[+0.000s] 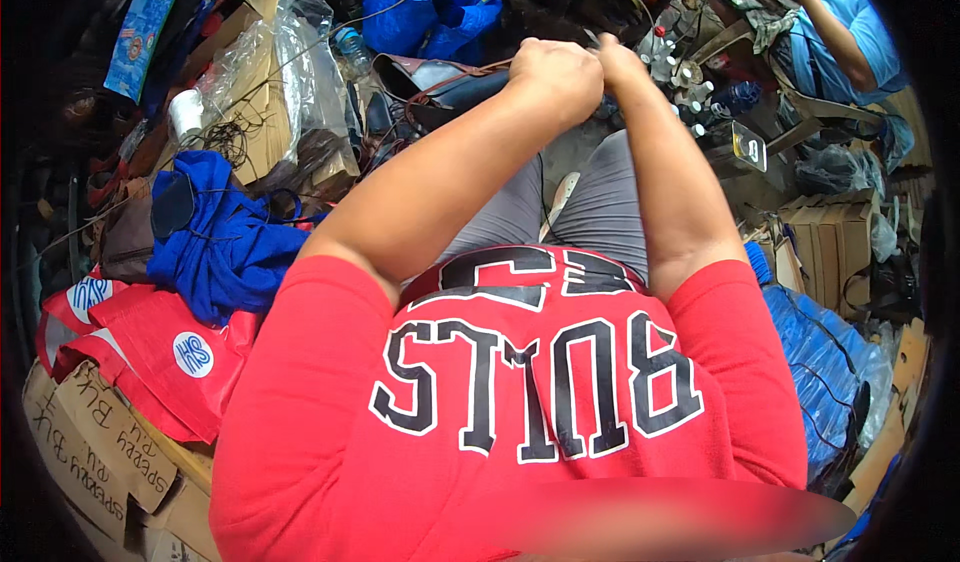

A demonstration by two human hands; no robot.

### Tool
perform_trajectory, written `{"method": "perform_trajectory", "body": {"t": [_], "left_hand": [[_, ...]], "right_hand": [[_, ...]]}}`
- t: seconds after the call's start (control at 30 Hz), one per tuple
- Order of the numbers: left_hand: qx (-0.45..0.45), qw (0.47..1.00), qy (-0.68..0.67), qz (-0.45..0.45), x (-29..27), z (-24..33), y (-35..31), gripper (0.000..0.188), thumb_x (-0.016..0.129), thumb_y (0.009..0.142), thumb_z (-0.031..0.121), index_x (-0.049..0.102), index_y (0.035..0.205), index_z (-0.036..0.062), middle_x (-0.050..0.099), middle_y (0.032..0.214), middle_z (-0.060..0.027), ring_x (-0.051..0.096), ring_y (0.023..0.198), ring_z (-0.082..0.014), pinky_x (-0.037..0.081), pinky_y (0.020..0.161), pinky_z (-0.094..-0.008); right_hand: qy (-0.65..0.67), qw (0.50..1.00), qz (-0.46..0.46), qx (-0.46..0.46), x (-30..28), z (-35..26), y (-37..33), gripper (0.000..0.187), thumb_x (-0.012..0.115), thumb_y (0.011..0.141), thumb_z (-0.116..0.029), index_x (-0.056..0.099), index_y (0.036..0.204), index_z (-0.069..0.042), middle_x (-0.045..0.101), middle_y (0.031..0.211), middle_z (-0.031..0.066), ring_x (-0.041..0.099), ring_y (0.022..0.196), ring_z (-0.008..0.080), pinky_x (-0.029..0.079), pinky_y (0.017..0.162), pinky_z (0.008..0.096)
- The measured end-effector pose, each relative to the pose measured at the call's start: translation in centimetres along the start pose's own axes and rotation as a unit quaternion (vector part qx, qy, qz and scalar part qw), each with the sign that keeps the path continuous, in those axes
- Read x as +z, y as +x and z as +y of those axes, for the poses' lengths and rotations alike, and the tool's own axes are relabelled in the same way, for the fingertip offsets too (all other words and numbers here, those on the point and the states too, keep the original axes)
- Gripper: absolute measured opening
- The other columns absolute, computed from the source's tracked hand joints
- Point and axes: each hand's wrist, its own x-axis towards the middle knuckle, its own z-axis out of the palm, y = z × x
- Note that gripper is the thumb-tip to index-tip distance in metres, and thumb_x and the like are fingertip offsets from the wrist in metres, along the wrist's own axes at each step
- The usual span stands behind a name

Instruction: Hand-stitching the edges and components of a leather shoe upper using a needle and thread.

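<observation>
Left hand (560, 74): closed like a fist; what it pinches, I cannot tell.
Right hand (622, 62): just beside the left; its grip is hidden.
Dark leather-like piece (468, 94): near the left wrist.
Clear plastic (318, 72): along right edge of cardboard (260, 134).

On my remote feed: floor (574, 150), grey, glimpsed between the legs. Standing or heaped about it: capped bottles (660, 54), cardboard box (828, 250), clear plastic bag (838, 167); I cannot see their undersides.
</observation>
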Motion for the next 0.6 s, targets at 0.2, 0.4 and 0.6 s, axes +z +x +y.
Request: {"method": "perform_trajectory", "body": {"t": [0.2,0.4,0.6], "left_hand": [[0.097,0.993,-0.060,0.036,-5.4,-0.9,-8.0,0.034,0.050,0.091,0.032,0.060,0.074,0.0037,0.061,0.070,-0.0127,0.062,0.070,-0.0305,0.048,0.066,-0.0407],[0.072,0.993,-0.087,0.027,-10.7,-2.9,-12.9,0.028,0.054,0.089,0.025,0.059,0.071,0.0030,0.060,0.068,-0.0136,0.060,0.066,-0.0311,0.048,0.063,-0.0406],[-0.060,0.969,-0.090,0.221,-12.9,-9.3,-12.8,0.032,0.063,0.085,0.029,0.057,0.072,0.0011,0.055,0.067,-0.0132,0.055,0.060,-0.0301,0.043,0.058,-0.0406]], "right_hand": [[-0.095,0.987,0.089,0.093,-4.1,13.3,0.0,0.046,0.046,0.091,-0.035,0.046,0.127,-0.008,0.054,0.123,0.0248,0.052,0.115,0.0389,0.041,0.095,0.0456],[-0.162,0.968,0.047,0.185,-4.9,27.5,2.6,0.045,0.045,0.088,-0.038,0.057,0.118,-0.008,0.056,0.122,0.0222,0.050,0.118,0.0376,0.041,0.097,0.0436],[-0.093,0.979,0.103,0.149,-11.2,43.0,-3.3,0.061,0.054,0.085,-0.048,0.057,0.120,0.001,0.061,0.114,0.0217,0.061,0.101,0.0310,0.045,0.086,0.0380]]}}
